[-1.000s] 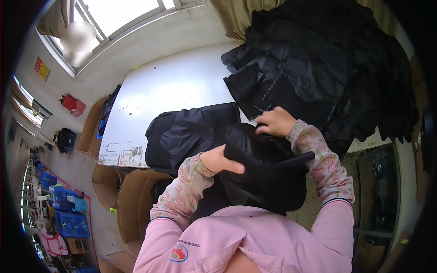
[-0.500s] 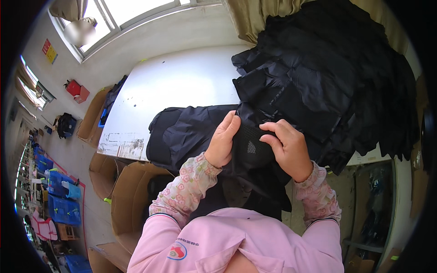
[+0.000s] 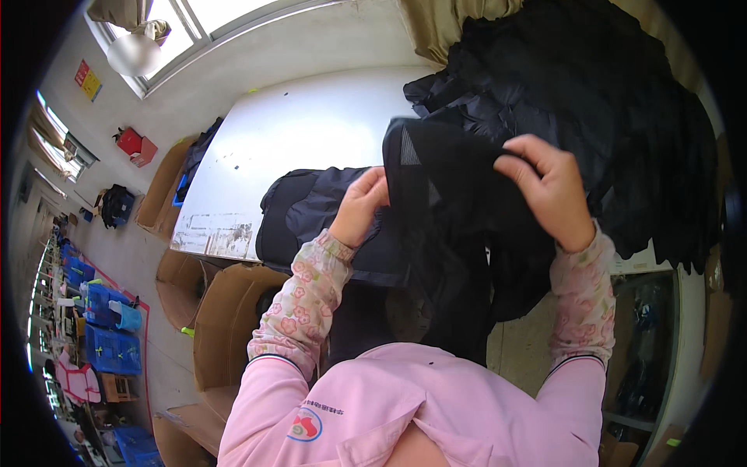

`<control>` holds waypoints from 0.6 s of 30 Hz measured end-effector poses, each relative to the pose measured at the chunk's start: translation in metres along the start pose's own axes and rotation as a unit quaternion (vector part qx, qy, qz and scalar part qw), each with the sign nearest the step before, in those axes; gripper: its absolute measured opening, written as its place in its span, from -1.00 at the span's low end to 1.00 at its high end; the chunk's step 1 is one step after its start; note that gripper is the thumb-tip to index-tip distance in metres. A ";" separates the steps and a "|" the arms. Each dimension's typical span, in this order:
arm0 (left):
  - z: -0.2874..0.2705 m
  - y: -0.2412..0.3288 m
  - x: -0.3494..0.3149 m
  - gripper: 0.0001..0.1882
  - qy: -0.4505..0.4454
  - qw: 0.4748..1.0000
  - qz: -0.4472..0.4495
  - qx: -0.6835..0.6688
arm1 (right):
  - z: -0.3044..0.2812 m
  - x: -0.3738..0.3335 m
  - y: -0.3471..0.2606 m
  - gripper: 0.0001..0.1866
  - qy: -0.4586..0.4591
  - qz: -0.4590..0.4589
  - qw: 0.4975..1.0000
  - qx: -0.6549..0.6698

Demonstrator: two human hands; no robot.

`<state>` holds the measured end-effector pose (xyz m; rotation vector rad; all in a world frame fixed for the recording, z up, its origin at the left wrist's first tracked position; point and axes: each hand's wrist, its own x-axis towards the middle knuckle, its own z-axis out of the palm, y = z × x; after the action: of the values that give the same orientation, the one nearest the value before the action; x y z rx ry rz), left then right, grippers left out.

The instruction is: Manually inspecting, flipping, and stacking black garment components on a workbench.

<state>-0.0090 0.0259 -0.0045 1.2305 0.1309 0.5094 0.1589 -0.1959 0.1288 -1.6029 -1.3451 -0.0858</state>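
Between my hands hangs a black fabric piece (image 3: 459,187), partly sheer mesh, lifted above the table's near edge. My left hand (image 3: 362,208) grips its left side; some of those fingertips are hidden behind the cloth. At its upper right, my right hand (image 3: 551,187) pinches an edge between thumb and fingers. The lower part of the cloth drapes down in front of me. On the table just left of it lies a folded black garment stack (image 3: 299,222). Behind my right hand rises a large heap of black garments (image 3: 607,93).
The white table (image 3: 311,117) stands against the wall under a window. Open cardboard boxes (image 3: 233,327) sit on the floor along its left side. Farther left are blue crates (image 3: 113,350). A glass-fronted cabinet (image 3: 642,350) is at the lower right.
My hands have moved apart, my right hand going up and to the right. The black fabric is now raised and spread wider between them.
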 end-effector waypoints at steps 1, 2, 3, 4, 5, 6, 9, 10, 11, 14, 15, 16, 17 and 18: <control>-0.021 -0.023 -0.002 -0.76 -0.018 0.986 -0.001 0.163 | -0.009 0.012 0.000 -0.88 0.016 0.012 0.999 0.030; -0.036 -0.051 -0.015 -0.72 -0.090 0.976 -0.014 0.198 | -0.019 0.022 0.003 -0.88 0.019 0.038 0.996 0.076; -0.037 -0.065 -0.035 -0.58 -0.142 0.969 -0.141 0.148 | -0.030 0.028 0.007 -0.87 0.027 0.073 0.988 0.136; -0.034 -0.074 -0.052 -0.36 -0.212 0.946 -0.202 0.137 | -0.035 0.034 0.009 -0.85 0.038 0.079 0.980 0.181; -0.031 -0.088 -0.071 -0.14 -0.245 0.937 -0.236 0.080 | -0.036 0.039 0.009 -0.83 0.045 0.083 0.969 0.229; -0.014 -0.085 -0.082 -0.01 -0.284 0.917 -0.266 0.089 | -0.039 0.041 0.010 -0.83 0.051 0.089 0.968 0.227; 0.023 -0.109 -0.100 -0.17 -0.204 0.966 -0.137 -0.085 | -0.033 0.045 0.006 -0.80 0.098 0.069 0.962 0.244; 0.024 -0.120 -0.099 -0.17 -0.200 0.966 -0.137 -0.085 | -0.029 0.045 0.004 -0.79 0.105 0.082 0.950 0.284; 0.027 -0.123 -0.094 -0.31 -0.166 0.973 -0.094 -0.133 | -0.026 0.047 0.002 -0.79 0.112 0.096 0.935 0.321; 0.041 -0.119 -0.074 -0.47 -0.060 0.961 -0.052 -0.263 | -0.019 0.044 -0.004 -0.80 0.106 0.130 0.914 0.370; 0.047 -0.108 -0.066 -0.50 0.014 0.939 -0.052 -0.340 | -0.013 0.042 -0.004 -0.80 0.104 0.130 0.914 0.371; 0.049 -0.101 -0.060 -0.52 0.008 0.940 -0.045 -0.337 | -0.003 0.038 -0.001 -0.81 0.080 0.154 0.905 0.388; 0.051 -0.092 -0.058 -0.52 0.012 0.941 -0.042 -0.336 | 0.010 0.036 0.005 -0.80 0.054 0.178 0.894 0.407; 0.056 -0.081 -0.055 -0.51 -0.005 0.919 -0.085 -0.386 | 0.024 0.031 0.017 -0.79 0.028 0.194 0.911 0.363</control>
<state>-0.0123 -0.0663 -0.0696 0.4400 0.0180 0.3462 0.1716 -0.1552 0.1252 -1.1703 -0.8330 0.5492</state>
